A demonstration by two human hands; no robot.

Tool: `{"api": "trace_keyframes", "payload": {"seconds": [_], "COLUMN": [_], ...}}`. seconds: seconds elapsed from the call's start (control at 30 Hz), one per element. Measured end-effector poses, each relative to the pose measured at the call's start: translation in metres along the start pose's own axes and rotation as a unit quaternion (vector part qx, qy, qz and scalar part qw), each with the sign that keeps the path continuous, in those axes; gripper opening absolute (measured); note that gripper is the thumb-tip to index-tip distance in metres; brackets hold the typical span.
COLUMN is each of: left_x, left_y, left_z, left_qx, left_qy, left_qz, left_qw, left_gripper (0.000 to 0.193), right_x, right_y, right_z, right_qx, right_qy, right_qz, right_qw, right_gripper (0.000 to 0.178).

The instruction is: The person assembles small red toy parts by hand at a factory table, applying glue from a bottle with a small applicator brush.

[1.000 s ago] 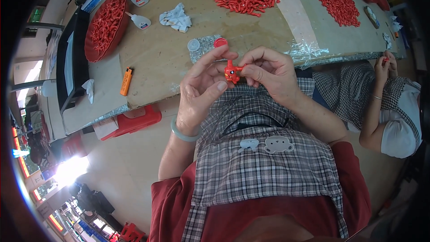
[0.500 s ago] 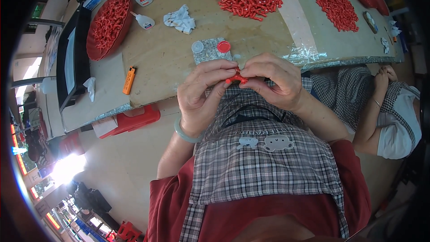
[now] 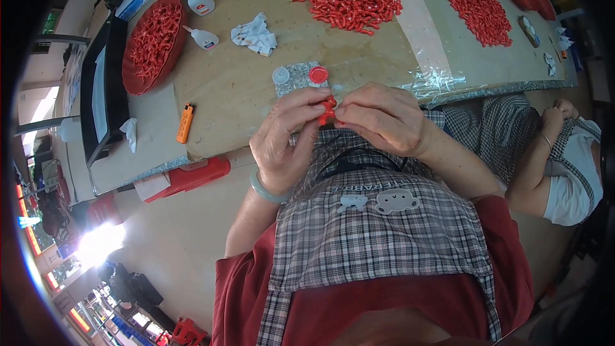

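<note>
Head view: at centre frame, my left hand (image 3: 285, 134) pinches the small red figure (image 3: 327, 111) between thumb and fingertips, apparently for steadiness. My right hand (image 3: 384, 118) is narrowed against its right side; I cannot tell whether it grips. Just above, the speckled slab (image 3: 300, 79) bears a red cap (image 3: 318, 74), presumably within reach.

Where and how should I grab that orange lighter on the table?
Pinch the orange lighter at the middle of its body, by its long sides, ideally from above and its right. It appears to lie flat, dark end pointing away from you, long sides facing roughly left and right. Your left hand is nearer, but it holds a small red piece.
</note>
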State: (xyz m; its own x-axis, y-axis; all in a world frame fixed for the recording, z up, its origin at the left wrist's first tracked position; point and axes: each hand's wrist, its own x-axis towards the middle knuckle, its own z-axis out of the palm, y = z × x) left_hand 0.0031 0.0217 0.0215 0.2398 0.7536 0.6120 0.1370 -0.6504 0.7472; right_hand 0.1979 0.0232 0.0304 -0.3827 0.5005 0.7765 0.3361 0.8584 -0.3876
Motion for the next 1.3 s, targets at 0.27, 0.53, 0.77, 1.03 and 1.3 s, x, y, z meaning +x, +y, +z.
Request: {"api": "trace_keyframes", "payload": {"seconds": [0.27,0.53,0.77,1.03,1.3], "left_x": [0.011,0.016,0.024,0.036,0.058], "left_y": [0.000,0.010,-0.005,-0.023,-0.016], "left_z": [0.000,-0.007,0.000,-0.005,-0.026], "left_qx": [0.079,-0.168,-0.319,-0.266,-0.289], "left_qy": [-0.029,-0.046,-0.016,-0.007,0.071], "left_qz": [0.059,-0.190,-0.254,-0.148,-0.171], "left_qw": [0.995,0.966,0.913,0.952,0.939], "left_gripper": [0.030,0.034,0.039,0.026,0.028], "right_x": [-0.004,0.008,0.011,0.026,0.073], "right_y": [0.005,0.007,0.027,0.036,0.096], "right_z": [0.003,-0.003,0.019,0.034,-0.019], "right_qx": [-0.018,0.448,0.661,0.696,0.319], "right_qy": [0.007,0.025,-0.008,-0.009,-0.187], "right_qz": [0.016,0.449,0.466,0.474,0.405], "right_qw": [1.000,0.773,0.588,0.539,0.836], "right_gripper": [0.026,0.013,0.017,0.018,0.017]}}
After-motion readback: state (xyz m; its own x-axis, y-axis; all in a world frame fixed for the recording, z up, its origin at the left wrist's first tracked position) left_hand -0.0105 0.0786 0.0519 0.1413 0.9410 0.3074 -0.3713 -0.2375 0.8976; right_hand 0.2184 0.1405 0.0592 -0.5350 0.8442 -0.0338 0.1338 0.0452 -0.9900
